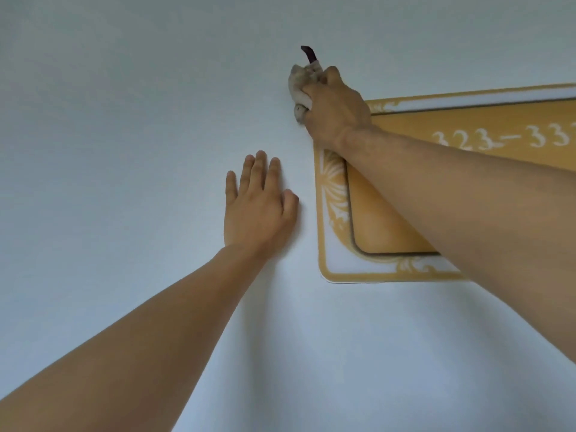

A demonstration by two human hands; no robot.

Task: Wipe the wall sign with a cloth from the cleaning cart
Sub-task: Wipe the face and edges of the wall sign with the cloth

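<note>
Right hand (pixel 335 106) fisted on bunched cloth (pixel 300 85) at room-number sign (pixel 389 188) corner, left hand (pixel 258 210) fingers flat against wall (pixel 124 151); hard rubbing may loosen sign

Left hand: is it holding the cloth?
No, the left hand lies flat and empty on the wall; the right hand grips the cloth.

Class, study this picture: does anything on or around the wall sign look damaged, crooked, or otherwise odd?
Nothing looks damaged. The sign only seems slanted because of the upward camera angle. One oddity: the cloth in the right hand sits at the sign's top-left corner, mostly on bare wall, with a dark strip poking up. The left hand rests flat beside the sign.
</note>
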